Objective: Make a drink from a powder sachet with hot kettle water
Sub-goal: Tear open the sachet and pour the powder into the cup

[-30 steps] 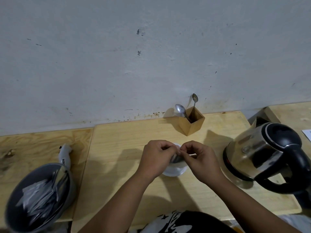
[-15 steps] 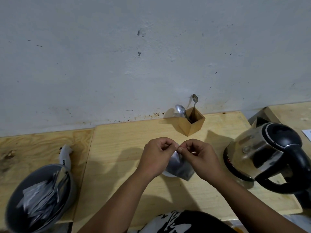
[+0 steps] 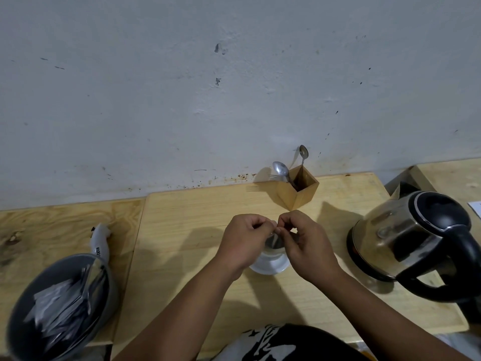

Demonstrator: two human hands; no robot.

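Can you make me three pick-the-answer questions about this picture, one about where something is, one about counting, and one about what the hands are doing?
1. Where is the kettle?
A. to the right of the white cup
B. inside the grey bowl
C. behind the wooden box

2. How many spoons stick out of the wooden box?
A. none
B. two
C. five

3. What are the left hand and right hand doing?
A. lying flat on the table
B. pinching a silvery sachet together above the cup
C. lifting the kettle

Answers: 1 A, the kettle stands at the table's right side, past the cup. 2 B, two spoon bowls show above the box, beside a fork. 3 B, both hands' fingertips meet on the sachet over the cup.
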